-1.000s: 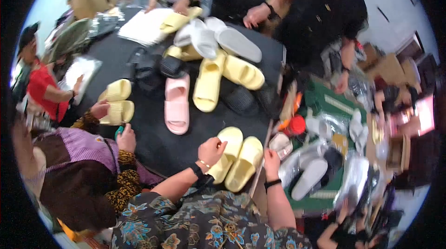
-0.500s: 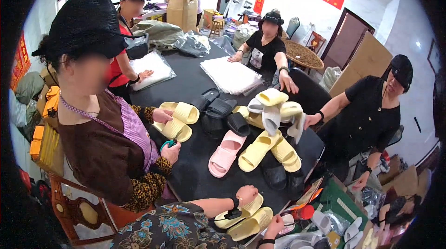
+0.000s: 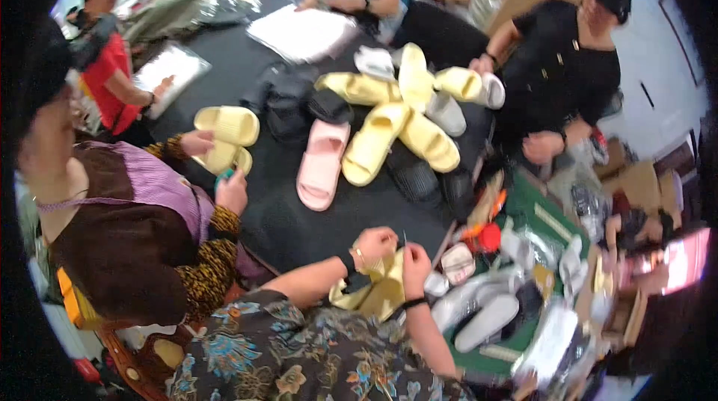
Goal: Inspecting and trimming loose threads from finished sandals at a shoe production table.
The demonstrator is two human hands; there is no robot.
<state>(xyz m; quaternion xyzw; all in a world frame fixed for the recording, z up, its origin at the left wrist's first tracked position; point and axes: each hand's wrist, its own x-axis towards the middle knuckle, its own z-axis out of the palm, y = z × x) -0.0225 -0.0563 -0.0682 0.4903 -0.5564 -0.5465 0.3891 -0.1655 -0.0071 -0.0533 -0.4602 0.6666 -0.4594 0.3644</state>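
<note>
In front of me a pair of yellow slippers (image 3: 384,290) lies at the table's near edge, partly covered by my hands. My left hand (image 3: 374,245) is closed above them, fingertips pinched together. Close beside it, my right hand (image 3: 416,270) is closed too, thumb and fingers pressed together. A thin pale sliver shows between the two sets of fingertips; it is too small and blurred to name. Farther up the black table (image 3: 280,218) lie a pink slipper (image 3: 323,165), a yellow slipper (image 3: 375,143) and several black, yellow and white slippers.
At left, a co-worker holds yellow slippers (image 3: 226,127) and green-handled scissors (image 3: 226,174). Another co-worker at right reaches to a white slipper (image 3: 490,90). White bags (image 3: 303,33) lie at the far side. To my right a green surface (image 3: 535,203) holds slippers and a red lid (image 3: 488,237).
My view has shifted. My left hand has lifted off the yellow slippers, and my right hand has come up beside it. Across the table, a co-worker's outstretched arm has drawn back from the slipper pile.
</note>
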